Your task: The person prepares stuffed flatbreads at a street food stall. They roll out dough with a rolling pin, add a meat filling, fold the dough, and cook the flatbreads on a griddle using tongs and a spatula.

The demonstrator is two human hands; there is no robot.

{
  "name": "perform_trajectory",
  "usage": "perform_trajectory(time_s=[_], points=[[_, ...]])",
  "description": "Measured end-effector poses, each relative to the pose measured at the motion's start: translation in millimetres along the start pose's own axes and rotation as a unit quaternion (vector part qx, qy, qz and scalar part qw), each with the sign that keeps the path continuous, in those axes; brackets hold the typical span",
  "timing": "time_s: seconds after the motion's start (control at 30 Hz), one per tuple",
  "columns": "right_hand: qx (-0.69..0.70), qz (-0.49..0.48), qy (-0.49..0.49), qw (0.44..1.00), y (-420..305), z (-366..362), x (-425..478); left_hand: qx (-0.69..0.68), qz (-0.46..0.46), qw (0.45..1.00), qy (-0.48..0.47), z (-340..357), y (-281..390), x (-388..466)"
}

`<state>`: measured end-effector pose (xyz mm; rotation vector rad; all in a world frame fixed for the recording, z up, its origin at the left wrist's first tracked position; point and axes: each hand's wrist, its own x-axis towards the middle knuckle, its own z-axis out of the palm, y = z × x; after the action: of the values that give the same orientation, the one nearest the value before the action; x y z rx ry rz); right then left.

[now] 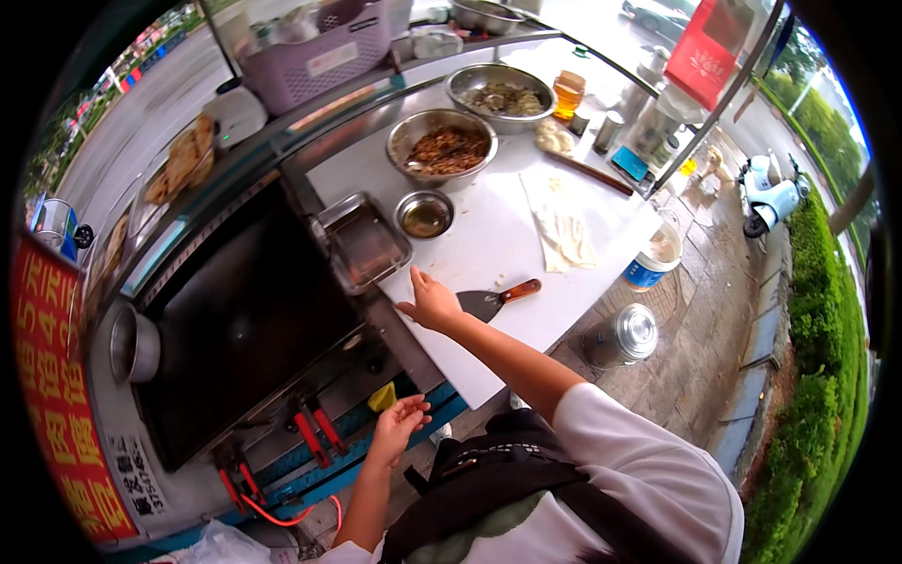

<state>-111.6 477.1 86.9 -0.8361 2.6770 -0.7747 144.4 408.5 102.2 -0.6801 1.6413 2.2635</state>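
My right hand (431, 302) is empty, its fingers apart, above the near left edge of the white board (486, 247). Just right of it lies a wide scraper with a wooden handle (521, 290). Beyond the fingertips sit a rectangular steel tray (363, 243) and a small steel bowl of oil (424, 214). My left hand (403, 421) hangs with loosely curled fingers and nothing visible in it, close to a yellow object (382, 397) at the cart's front. A black griddle (246, 324) lies to the left. Farther back are a steel bowl of chopped filling (449, 148) and another bowl of mixed filling (502, 99).
Stretched dough (557, 222) lies on the board near a wooden rolling pin (588, 173). A steel pot (135, 345) stands at the griddle's left. Red-handled valves (310, 437) line the front. A bucket (654, 254) and a lidded metal canister (624, 335) stand right of the board.
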Motion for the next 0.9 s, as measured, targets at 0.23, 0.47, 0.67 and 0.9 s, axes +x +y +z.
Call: perform_trajectory(time_s=[0.23, 0.47, 0.67, 0.9], points=[[0.003, 0.124, 0.154, 0.980, 238, -159, -24, 0.027, 0.060, 0.998, -0.022, 106, 51, 161], [-0.232, 0.093, 0.257, 0.934, 504, -259, 117, 0.326, 0.256, 0.888, 0.200, 239, 63, 323], [-0.224, 0.002, 0.204, 0.953, 537, -279, 149, 0.266, 0.200, 0.902, 0.274, 270, 101, 387], [-0.082, -0.150, 0.114, 0.979, 450, -284, 135, 0.392, 0.299, 0.821, 0.288, 300, 162, 460]])
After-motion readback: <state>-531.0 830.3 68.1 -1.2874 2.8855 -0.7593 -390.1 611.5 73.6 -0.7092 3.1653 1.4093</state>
